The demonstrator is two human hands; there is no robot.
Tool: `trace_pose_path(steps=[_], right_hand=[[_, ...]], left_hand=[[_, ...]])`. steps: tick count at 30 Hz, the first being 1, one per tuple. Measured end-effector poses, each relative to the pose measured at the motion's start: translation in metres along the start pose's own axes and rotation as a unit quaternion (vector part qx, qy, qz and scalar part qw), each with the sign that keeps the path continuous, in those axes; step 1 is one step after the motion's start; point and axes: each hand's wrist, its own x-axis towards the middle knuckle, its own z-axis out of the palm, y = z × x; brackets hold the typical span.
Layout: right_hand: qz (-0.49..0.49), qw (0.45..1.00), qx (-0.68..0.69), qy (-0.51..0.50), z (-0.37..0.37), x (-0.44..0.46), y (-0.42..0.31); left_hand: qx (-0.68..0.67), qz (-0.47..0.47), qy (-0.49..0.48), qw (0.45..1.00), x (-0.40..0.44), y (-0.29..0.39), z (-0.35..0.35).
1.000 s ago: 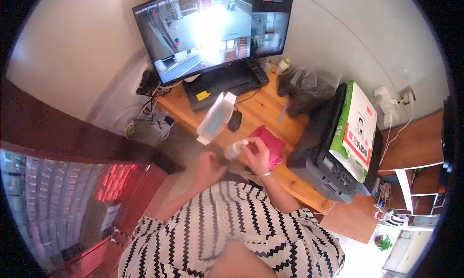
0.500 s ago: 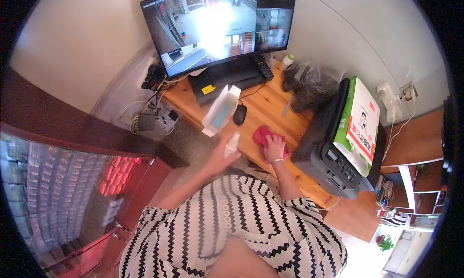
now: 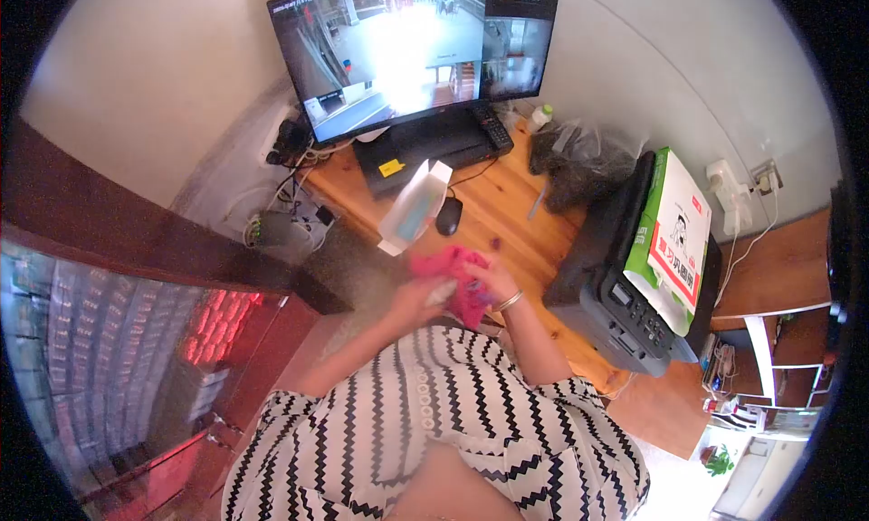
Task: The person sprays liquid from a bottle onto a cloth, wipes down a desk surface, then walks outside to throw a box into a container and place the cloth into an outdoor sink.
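The left hand (image 3: 418,304) is curled around a small white bottle (image 3: 442,292), its fingers mostly closed. The right hand (image 3: 497,282) grips a bunched pink cloth (image 3: 466,296), fingers bent into it; the cloth is beside the bottle, in front of the body at the near edge of the desk (image 3: 509,215). Past them are an open white box (image 3: 415,210) and, just right of it, a mouse (image 3: 450,217). Farther right stands a printer (image 3: 620,326) with a book (image 3: 677,245) on top; a monitor (image 3: 398,59) stands at the back.
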Motion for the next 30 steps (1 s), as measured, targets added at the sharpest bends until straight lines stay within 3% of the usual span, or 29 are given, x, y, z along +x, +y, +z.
trace_pose_path(steps=[2,5,7,8,11,12,15,18,21,23,24,27,30], right_hand=[[0.029,0.997,0.065,-0.003,-0.003,-0.004,-0.004],[-0.058,0.967,0.246,0.026,-0.027,0.009,0.039],[-0.083,0.955,0.283,0.023,-0.018,0.011,0.032],[-0.096,0.948,0.302,0.022,-0.013,0.010,0.027],[-0.057,0.998,-0.020,0.005,0.000,0.005,0.008],[-0.038,0.999,-0.030,0.018,0.002,0.003,-0.001],[0.026,0.991,0.131,0.029,0.000,0.009,-0.001],[-0.042,0.941,0.330,0.059,-0.013,0.019,0.040],[-0.067,0.957,0.279,0.049,-0.005,0.001,0.024],[-0.087,0.992,0.006,0.092,0.027,-0.005,-0.008],[-0.096,0.980,-0.131,0.113,0.035,-0.005,-0.016],[-0.059,0.997,0.016,0.039,0.030,-0.001,-0.020],[-0.103,0.995,-0.008,-0.013,0.011,-0.004,-0.016]], left_hand=[[-0.009,0.016,-0.009,1.000,-0.003,0.010,-0.005],[-0.049,0.065,0.059,0.995,0.003,0.016,-0.005],[-0.090,0.101,0.107,0.985,0.004,0.016,-0.004],[-0.063,0.075,0.088,0.991,0.002,0.011,-0.002],[0.004,0.026,0.040,0.999,-0.003,-0.004,0.006],[0.016,0.028,0.038,0.999,-0.001,0.000,0.004],[-0.045,0.051,0.033,0.997,0.002,0.016,-0.009],[-0.131,0.022,0.051,0.990,0.004,0.036,-0.022],[-0.139,0.015,0.059,0.988,0.008,0.035,-0.021],[-0.124,0.005,0.065,0.990,0.009,0.030,-0.013],[-0.118,-0.011,0.076,0.990,0.010,0.029,-0.008],[-0.087,-0.024,0.068,0.994,0.010,0.030,-0.014],[-0.115,-0.001,0.029,0.993,0.003,0.049,-0.034]])
